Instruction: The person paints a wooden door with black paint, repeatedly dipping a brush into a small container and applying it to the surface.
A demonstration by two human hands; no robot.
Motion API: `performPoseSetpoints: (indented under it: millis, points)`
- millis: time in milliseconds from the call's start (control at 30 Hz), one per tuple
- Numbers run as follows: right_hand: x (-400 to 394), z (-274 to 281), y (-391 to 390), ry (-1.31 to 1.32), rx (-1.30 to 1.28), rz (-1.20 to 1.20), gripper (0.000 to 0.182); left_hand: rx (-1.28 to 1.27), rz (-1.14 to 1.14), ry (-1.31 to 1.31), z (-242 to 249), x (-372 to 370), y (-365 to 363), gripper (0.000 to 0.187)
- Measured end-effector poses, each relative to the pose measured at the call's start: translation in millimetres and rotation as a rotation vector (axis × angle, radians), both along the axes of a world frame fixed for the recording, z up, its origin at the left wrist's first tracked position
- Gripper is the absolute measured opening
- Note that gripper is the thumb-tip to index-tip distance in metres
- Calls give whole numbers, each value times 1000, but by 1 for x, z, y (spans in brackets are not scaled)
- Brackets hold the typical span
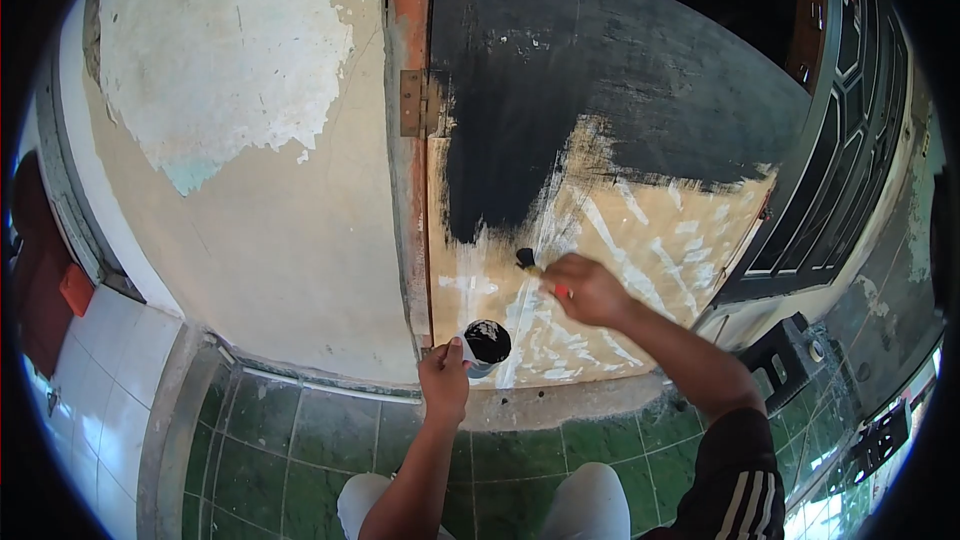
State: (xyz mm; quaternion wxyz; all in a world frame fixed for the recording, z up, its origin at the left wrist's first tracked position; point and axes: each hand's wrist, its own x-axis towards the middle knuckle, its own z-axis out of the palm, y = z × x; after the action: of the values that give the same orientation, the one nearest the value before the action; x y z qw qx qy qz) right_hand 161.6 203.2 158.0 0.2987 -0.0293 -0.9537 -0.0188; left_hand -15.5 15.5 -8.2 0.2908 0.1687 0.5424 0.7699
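My right hand [590, 290] is closed round the handle of a paintbrush [527, 259], whose dark bristles are at the lower part of the door. Black paint covers the upper part of the door panel [530, 70]; below a ragged edge the surface is tan with white streaks. My left hand [444, 377] grips a small cup of black paint [488, 342] by its side, low down in front of the door. Dark paint coats the cup's inside, with a paler patch at its far rim.
A rusty hinge [411, 103] joins the door to its reddish frame [410, 0]. Left stands a wall [280, 260] with peeling paint. Green tiles [330, 430] cover the floor. A black plastic stool [783, 365] and a dark panelled door [830, 170] are at the right.
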Motion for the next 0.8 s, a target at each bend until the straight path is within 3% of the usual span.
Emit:
performPoseSetpoints:
  millis: [67, 167, 233, 333, 433, 533, 600, 800]
  points:
    - [-4, 44, 13, 29, -146, -27, 14, -2, 2, -12, -2, 1, 0, 35]
    - [-9, 149, 30, 192, 20, -89, 9, -23, 9, 15, 1, -2, 1, 35]
    - [-7, 202, 19, 361, -15, -184, 7, -25, 19, 8, 2, -4, -1, 36]
    - [-12, 220, 8, 618, 381, -112, 10, -19, 37, -6, 8, -6, -2, 36]
    - [-15, 173, 18, 704, 616, 30, 19, -25, 55, 9, 12, -5, -6, 36]
    - [-17, 65, 26, 448, 632, -75, 28, -9, 96, -2, 8, -2, -16, 36]
    - [-7, -13, 28, 279, 557, -45, 35, -2, 114, -7, 7, 4, -30, 36]
    - [19, -167, -27, 77, 21, 116, 22, -41, 151, -2, -5, 13, -103, 34]
